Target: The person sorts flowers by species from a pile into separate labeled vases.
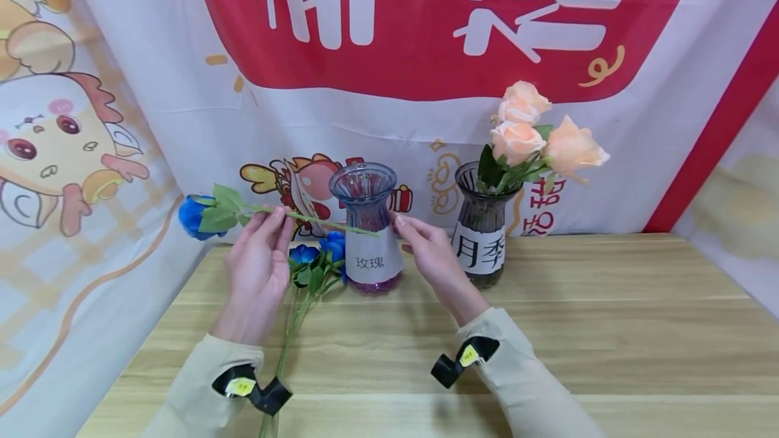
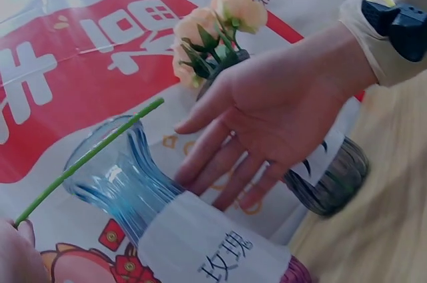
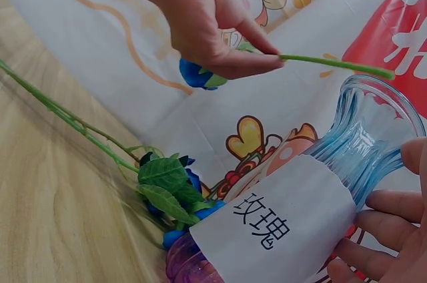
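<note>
Thumb and fingertips of the left hand (image 1: 258, 262) closed together on the thin green stem of a blue rose (image 1: 199, 217), left of the blue vase (image 1: 365, 203). Right wrist view shows this pinch side-on; left wrist view gives only a sliver of that hand and no bloom.

Right hand (image 1: 435, 252) on the vase's other side: fingers extended, a little spread, nothing gripped. Palm shows in left wrist view only. Fingertips reach the vase's side; firmness of contact cannot be told.

Rose's long axis nearly level, bloom pointing left, away from the vase, bare stem end toward it, dipping slightly that way in head view. There the stem end crosses the vase's white label (image 1: 372, 247); left wrist view sets it across the mouth, right wrist view beside the rim. Cannot tell whether it touches glass.

Farther out: loose blue roses (image 1: 334, 249) lying just left of the vase's purple base, stems running toward the person. Dark vase (image 1: 475, 211) to the right of the blue vase, upright, labelled, holding three peach roses (image 1: 517, 142). Wood-grain table (image 1: 608, 330) beneath both; printed cloth (image 1: 426, 117) hangs behind.
</note>
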`<state>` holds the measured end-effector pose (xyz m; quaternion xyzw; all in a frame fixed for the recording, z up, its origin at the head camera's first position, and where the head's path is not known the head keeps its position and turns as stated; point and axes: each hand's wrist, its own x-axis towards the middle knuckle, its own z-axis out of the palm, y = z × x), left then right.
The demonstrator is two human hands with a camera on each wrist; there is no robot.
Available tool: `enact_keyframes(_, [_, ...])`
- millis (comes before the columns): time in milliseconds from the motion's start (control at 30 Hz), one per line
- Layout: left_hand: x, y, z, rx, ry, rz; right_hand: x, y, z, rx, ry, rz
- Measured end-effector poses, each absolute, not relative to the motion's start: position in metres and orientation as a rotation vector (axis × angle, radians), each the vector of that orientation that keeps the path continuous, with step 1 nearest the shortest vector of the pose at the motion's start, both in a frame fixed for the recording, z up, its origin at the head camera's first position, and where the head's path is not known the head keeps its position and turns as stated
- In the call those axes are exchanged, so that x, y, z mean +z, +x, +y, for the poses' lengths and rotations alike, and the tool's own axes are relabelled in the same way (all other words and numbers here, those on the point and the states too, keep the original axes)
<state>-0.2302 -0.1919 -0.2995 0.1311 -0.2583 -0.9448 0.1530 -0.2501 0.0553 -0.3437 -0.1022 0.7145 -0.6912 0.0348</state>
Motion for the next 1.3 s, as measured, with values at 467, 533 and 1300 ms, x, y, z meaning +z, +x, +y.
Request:
enact_keyframes(467, [-0.271,-0.242,-0.175,-2.569,0.346,-0.679,-0.345,-0.251,0.055,-2.11,-0.32,2.196])
enact_keyframes(533, [-0.268,-0.244,-0.173,-2.543,0.355,-0.68,-0.345,-0.251,0.056,-2.102,-0.314,2.199])
enact_keyframes(1300, [-0.255,-0.268,-0.15,-2.3,0.245,-0.804,-0.343,-0.252,0.058,-2.086,-0.324,2.21])
